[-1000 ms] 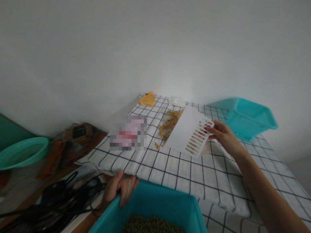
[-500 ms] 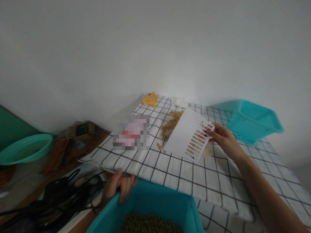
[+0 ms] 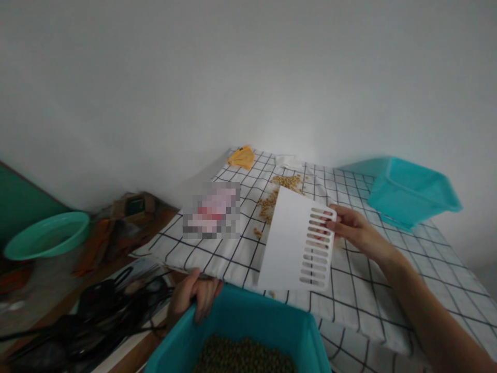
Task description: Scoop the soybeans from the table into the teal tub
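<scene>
My right hand (image 3: 355, 230) pinches the slotted edge of a flat white plastic board (image 3: 285, 235). The board is tilted over the checked cloth, its lower corner close to the table's front edge. Beside and behind it lies a scatter of yellow, bean-like grains (image 3: 267, 206); a few more sit near the front. Closed over the rim of a teal bin (image 3: 267, 303), my left hand (image 3: 196, 298) grips it at its back left corner. The bin is up against the table edge, with dark greenish grains (image 3: 246, 355) inside.
Another teal bin (image 3: 415, 191) stands tilted at the right. A blurred pinkish package (image 3: 213, 207), a yellow cloth-like piece (image 3: 243, 157) and a white piece (image 3: 288, 162) lie on the checked cloth (image 3: 217, 259). Black cables (image 3: 112, 305) and a green basin (image 3: 46, 238) are at left.
The white board has moved toward the table's front edge and turned, uncovering more grains behind it. A few grains now lie near the front edge. My left hand keeps its hold on the bin.
</scene>
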The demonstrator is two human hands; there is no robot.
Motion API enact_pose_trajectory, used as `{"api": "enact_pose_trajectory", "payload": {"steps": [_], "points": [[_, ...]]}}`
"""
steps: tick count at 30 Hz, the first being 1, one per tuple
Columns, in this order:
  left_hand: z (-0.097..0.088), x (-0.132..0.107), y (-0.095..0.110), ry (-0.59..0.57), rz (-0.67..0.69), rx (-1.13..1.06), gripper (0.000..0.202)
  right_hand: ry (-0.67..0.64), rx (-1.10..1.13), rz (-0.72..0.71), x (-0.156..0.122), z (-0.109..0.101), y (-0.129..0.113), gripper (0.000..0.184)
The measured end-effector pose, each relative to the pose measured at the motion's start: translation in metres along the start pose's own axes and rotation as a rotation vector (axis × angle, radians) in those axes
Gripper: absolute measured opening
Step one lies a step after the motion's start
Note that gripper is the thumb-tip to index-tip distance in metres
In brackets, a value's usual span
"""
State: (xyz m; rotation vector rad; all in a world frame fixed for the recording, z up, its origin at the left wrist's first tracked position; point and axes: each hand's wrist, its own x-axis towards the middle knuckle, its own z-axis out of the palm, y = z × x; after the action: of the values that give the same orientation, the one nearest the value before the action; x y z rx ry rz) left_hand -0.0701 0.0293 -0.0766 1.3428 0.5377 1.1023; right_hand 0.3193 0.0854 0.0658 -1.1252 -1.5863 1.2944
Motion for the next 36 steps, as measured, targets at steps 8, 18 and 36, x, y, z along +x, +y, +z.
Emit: {"api": "enact_pose_trajectory", "payload": {"steps": [8,18,36], "points": [[0.0,0.0,-0.002,0.014,-0.007,0.01,0.079,0.317,0.048,-0.063,0.005,-0.006,0.003,0.027],[-0.002,-0.002,-0.002,0.003,0.014,0.002,0.078,0.234,-0.006,-0.092,0.007,-0.002,0.013,0.024],[0.006,0.003,0.001,0.066,0.038,-0.025,0.08,0.377,-0.016,-0.138,0.007,-0.006,0.004,0.027]]}}
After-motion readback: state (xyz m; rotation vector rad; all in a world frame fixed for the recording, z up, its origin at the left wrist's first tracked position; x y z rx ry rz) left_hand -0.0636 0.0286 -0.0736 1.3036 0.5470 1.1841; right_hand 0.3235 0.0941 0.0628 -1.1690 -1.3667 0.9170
